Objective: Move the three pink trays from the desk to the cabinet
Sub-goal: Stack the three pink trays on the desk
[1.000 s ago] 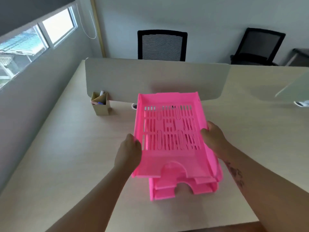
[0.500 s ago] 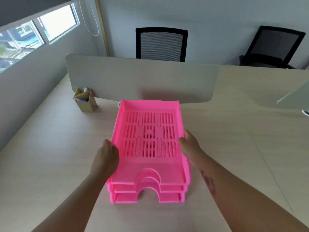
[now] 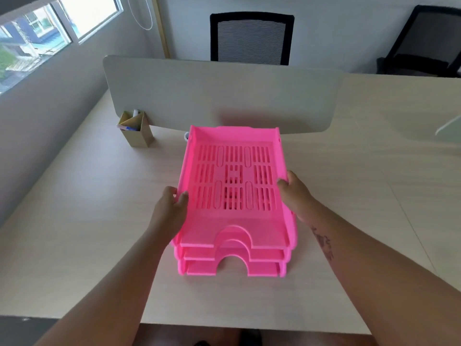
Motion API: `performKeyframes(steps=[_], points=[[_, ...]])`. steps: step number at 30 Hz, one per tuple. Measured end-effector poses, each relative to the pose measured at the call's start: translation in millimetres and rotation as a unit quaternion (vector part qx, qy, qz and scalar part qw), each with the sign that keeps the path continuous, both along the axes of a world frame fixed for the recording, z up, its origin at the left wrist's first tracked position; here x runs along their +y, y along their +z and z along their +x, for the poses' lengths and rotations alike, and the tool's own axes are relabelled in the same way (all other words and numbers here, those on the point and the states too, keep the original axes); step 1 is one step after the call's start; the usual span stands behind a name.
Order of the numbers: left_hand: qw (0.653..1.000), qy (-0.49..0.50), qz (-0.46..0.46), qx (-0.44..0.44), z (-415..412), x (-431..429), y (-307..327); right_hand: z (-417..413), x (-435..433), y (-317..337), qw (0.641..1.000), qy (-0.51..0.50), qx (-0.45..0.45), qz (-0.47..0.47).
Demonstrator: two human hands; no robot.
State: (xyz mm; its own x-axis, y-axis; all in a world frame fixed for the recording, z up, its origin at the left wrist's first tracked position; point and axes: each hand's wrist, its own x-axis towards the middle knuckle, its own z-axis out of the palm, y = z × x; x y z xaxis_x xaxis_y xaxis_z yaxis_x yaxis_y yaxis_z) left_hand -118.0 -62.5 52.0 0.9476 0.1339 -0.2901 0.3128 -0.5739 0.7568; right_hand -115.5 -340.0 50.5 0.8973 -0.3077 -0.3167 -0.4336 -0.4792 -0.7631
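At frame centre, three stacked pink trays (image 3: 234,203) sit on the desk (image 3: 87,221), left hand (image 3: 172,208) and right hand (image 3: 296,196) gripping the top tray's sides; no cabinet visible, nothing moved yet.

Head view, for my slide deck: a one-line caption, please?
Both hands, left and right, grip the top of three stacked pink trays on the desk.

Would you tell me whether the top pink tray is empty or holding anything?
Empty: the top pink tray shows only its bare slotted floor, nothing lying inside.
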Motion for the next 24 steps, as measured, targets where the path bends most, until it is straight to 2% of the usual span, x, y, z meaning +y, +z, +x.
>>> performKeyframes(steps=[3, 5, 8, 11, 14, 17, 24], points=[[0.99, 0.018, -0.135, 0.025, -21, 11, -3, -22, 2, 2, 0.998, -0.019, 0.005, 0.058], [0.983, 0.012, -0.18, 0.029, -41, 21, -15, -46, 9, 0, 0.994, -0.03, -0.001, 0.102], [0.978, -0.013, -0.203, 0.05, -66, 32, -38, -80, 18, -7, 0.984, -0.06, -0.018, 0.169], [0.972, -0.029, -0.224, 0.061, -77, 37, -59, -107, 20, -29, 0.977, -0.084, -0.032, 0.195], [0.961, -0.028, -0.265, 0.067, -76, 35, -75, -127, 24, -56, 0.973, -0.084, 0.0, 0.216], [0.952, -0.018, -0.297, 0.071, -71, 32, -84, -130, 29, -75, 0.958, -0.105, 0.028, 0.266], [0.92, 0.024, -0.375, 0.11, -73, 18, -92, -125, 35, -80, 0.93, -0.13, 0.022, 0.344]])
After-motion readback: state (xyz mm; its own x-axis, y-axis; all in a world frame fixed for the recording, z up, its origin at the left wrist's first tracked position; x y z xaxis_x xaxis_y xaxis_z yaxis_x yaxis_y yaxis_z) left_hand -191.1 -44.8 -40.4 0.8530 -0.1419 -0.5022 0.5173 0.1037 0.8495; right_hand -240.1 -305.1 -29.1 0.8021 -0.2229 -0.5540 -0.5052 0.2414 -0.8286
